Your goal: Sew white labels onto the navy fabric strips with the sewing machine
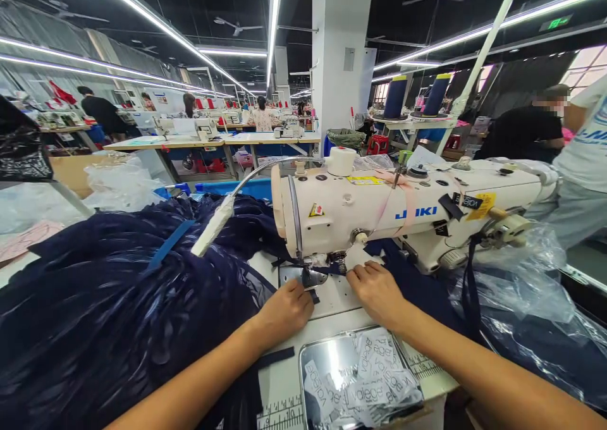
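Rows of workstations are lit by long ceiling lights [275,12], pretty busy shop. Dark fabric [410,281] is spread under the sewing machine [332,205], with a big dark heap [142,303] piled on the left. By the needle, the left hand [291,307] is curled, fingers mostly closed; whether anything's gripped can't be told. Fingertips of the right hand [377,291] are bunched against a white piece [356,256], grip unclear. Loose labels [374,395] are held in the tray [322,352], so work seems mid-batch, though finished pieces can't be counted.
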`<state>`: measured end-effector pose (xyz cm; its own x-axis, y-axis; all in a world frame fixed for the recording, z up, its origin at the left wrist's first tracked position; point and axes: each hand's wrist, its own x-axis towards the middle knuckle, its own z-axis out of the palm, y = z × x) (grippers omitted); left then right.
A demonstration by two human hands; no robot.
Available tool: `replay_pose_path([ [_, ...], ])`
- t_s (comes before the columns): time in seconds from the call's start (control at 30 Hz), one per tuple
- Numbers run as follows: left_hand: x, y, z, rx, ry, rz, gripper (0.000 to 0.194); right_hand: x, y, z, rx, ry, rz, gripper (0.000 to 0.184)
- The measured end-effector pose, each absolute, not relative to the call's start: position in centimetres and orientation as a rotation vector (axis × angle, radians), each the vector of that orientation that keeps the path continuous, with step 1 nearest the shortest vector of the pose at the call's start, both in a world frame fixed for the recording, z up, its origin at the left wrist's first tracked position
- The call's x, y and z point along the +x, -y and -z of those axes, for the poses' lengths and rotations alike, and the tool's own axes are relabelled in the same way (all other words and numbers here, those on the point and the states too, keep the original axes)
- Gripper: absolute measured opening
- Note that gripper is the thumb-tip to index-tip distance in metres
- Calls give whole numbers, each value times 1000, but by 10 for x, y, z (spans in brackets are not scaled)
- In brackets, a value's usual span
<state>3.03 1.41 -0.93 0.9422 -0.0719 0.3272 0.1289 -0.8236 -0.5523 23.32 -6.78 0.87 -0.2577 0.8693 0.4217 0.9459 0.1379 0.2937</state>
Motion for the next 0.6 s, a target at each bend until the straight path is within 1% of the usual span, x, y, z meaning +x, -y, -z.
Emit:
replay_pose_path([
  [0.07, 28, -12, 9, -2514, 76, 423, 26, 220, 57, -3, -1827, 2296, 669, 17],
  [0.17, 26, -10, 9, -2524, 109, 417, 26, 218, 58, 4, -1831, 2297, 500, 8],
  [0.33, 26, -12, 12, -2487, 122, 454, 25, 240, 76, 9, -1599, 2355, 264, 17],
  [0.4, 26, -13, 12, -2480, 128, 470, 24, 246, 77, 11, -1508, 2368, 195, 17],
  [0.5, 26, -12, 11, -2478, 149, 473, 25, 249, 73, 13, -1424, 2388, 177, 13],
  [0.6, 25, -11, 11, -2481, 165, 473, 25, 248, 68, 11, -1358, 2447, 264, 12],
])
